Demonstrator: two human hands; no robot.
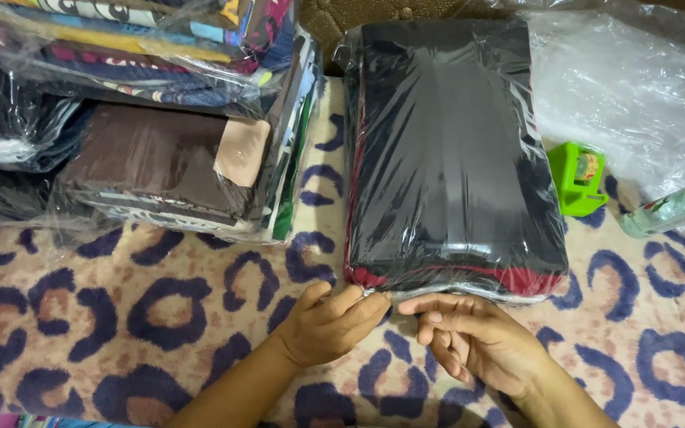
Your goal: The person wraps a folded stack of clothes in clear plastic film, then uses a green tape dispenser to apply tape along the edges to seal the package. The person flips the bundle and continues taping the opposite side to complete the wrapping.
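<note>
A clear plastic bag packed with dark folded clothes (449,150), black on top with red at the bottom edge, lies on a spotted blanket (152,317). My left hand (331,321) is at the bag's near edge, thumb and fingers pinching the plastic there. Just to its right, my right hand (469,337) has its fingertips on the same edge, fingers bent and close together. The two hands almost touch below the middle of the bag's near end.
A stack of other bagged clothes (160,119) fills the left side, one with a beige tape patch. A green tape dispenser (576,178) sits right of the bag, beside loose clear plastic (628,87) and a small greenish bottle (671,210).
</note>
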